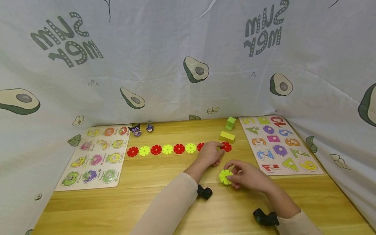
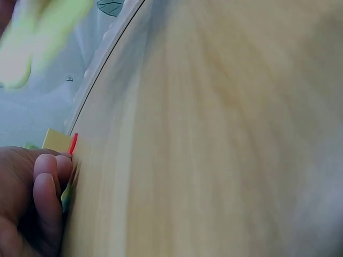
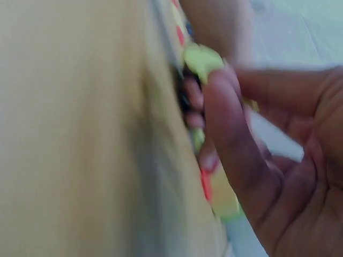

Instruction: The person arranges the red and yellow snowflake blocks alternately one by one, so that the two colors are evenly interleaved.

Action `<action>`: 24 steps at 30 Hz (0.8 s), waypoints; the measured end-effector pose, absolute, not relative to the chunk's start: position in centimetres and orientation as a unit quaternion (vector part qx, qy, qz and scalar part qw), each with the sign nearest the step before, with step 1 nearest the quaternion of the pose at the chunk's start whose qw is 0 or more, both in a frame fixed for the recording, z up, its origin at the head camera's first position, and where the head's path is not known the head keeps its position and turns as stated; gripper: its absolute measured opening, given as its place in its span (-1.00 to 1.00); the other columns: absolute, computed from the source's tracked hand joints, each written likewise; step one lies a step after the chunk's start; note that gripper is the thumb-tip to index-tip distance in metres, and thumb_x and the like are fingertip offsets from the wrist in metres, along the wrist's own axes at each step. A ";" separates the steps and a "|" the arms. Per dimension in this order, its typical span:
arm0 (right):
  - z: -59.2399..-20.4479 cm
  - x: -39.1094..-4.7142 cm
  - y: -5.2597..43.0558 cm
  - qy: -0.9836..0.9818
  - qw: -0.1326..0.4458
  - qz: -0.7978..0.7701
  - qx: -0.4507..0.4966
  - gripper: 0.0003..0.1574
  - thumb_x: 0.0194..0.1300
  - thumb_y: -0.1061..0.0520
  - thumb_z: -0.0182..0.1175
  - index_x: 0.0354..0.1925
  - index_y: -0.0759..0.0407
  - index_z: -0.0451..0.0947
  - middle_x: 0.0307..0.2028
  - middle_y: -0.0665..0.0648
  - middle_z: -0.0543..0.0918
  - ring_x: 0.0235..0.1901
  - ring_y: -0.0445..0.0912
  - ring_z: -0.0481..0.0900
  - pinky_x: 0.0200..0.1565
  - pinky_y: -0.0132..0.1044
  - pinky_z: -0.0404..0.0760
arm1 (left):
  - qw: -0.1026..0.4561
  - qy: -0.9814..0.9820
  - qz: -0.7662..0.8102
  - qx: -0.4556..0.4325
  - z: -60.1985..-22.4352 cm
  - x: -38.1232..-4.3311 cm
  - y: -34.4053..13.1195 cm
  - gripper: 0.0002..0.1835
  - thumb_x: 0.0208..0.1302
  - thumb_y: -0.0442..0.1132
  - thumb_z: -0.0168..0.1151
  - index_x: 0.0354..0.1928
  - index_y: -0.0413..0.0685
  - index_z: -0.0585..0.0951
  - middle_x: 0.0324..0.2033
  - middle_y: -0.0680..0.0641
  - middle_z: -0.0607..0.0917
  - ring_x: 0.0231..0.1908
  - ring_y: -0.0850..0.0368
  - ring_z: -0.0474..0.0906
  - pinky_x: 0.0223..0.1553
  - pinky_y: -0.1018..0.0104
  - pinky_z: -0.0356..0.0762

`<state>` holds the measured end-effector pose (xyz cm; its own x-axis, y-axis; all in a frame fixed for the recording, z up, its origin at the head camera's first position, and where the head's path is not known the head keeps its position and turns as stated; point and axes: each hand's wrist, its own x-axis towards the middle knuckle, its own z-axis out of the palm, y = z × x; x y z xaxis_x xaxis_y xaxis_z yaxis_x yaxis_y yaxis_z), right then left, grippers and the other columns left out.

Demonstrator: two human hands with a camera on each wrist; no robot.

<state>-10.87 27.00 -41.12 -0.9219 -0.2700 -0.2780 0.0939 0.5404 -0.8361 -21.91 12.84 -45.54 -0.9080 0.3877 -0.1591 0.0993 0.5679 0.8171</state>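
A row of flat, notched snowflake discs, alternating red and yellow-green, runs across the wooden table, beginning with a red disc (image 1: 133,151) at its left end. My left hand (image 1: 209,154) is over the right part of this row and hides some of it. One of its fingers reaches to the red snowflake disc (image 1: 226,147) at the right end and touches it; in the left wrist view that disc (image 2: 74,143) shows nearly edge-on. Nearer to me, my right hand (image 1: 248,176) pinches a yellow-green snowflake disc (image 1: 226,177) between thumb and fingers, raised off the table.
Behind the row's right end are a yellow block (image 1: 227,136) and a green block (image 1: 230,123). A fruit puzzle board (image 1: 70,160) lies left, a number puzzle board (image 1: 277,156) right. Two small purple figures, one a figurine (image 1: 136,131), stand near the back curtain (image 1: 164,91).
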 end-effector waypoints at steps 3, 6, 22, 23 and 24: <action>-40.9 -13.4 28.5 0.874 0.133 -0.466 0.026 -0.58 0.23 0.12 0.22 0.04 0.16 0.40 -0.40 0.22 0.49 -0.50 -0.01 0.62 -0.45 -0.20 0.63 | 0.164 0.867 0.451 0.131 -45.5 -21.9 12.8 -0.68 0.26 -0.12 0.20 0.06 0.18 0.60 -0.87 0.00 0.51 -0.89 0.14 0.42 -0.81 0.31 0.47; -40.9 -15.5 29.9 0.886 0.087 -0.448 0.074 -0.52 0.26 0.12 0.19 0.09 0.22 0.32 -0.43 0.22 0.56 -0.50 0.00 0.64 -0.42 -0.20 0.64 | 0.166 0.865 0.456 0.127 -45.5 -21.9 12.9 -0.68 0.25 -0.11 0.21 0.06 0.19 0.60 -0.87 -0.01 0.51 -0.89 0.14 0.43 -0.81 0.31 0.48; -42.7 -19.2 31.3 0.944 0.060 -0.302 0.123 -0.53 0.18 -0.04 0.24 -0.07 0.24 0.43 -0.62 0.06 0.56 -0.60 -0.08 0.48 -0.45 -0.24 0.35 | 0.169 0.866 0.455 0.120 -45.4 -21.8 12.8 -0.67 0.24 -0.11 0.22 0.07 0.20 0.59 -0.86 -0.01 0.51 -0.89 0.14 0.41 -0.81 0.33 0.46; -42.8 -19.2 31.2 0.944 0.060 -0.300 0.121 -0.54 0.19 -0.03 0.23 -0.07 0.25 0.44 -0.61 0.06 0.56 -0.59 -0.08 0.48 -0.45 -0.24 0.35 | 0.169 0.866 0.455 0.118 -45.4 -21.8 12.8 -0.67 0.24 -0.11 0.22 0.06 0.21 0.59 -0.86 -0.01 0.51 -0.89 0.14 0.41 -0.81 0.33 0.46; -42.8 -19.2 31.2 0.945 0.060 -0.298 0.120 -0.54 0.20 -0.03 0.22 -0.07 0.26 0.44 -0.61 0.06 0.56 -0.59 -0.08 0.48 -0.46 -0.24 0.36 | 0.170 0.867 0.454 0.117 -45.4 -21.8 12.8 -0.67 0.24 -0.11 0.22 0.06 0.21 0.59 -0.86 0.00 0.51 -0.89 0.14 0.41 -0.81 0.33 0.47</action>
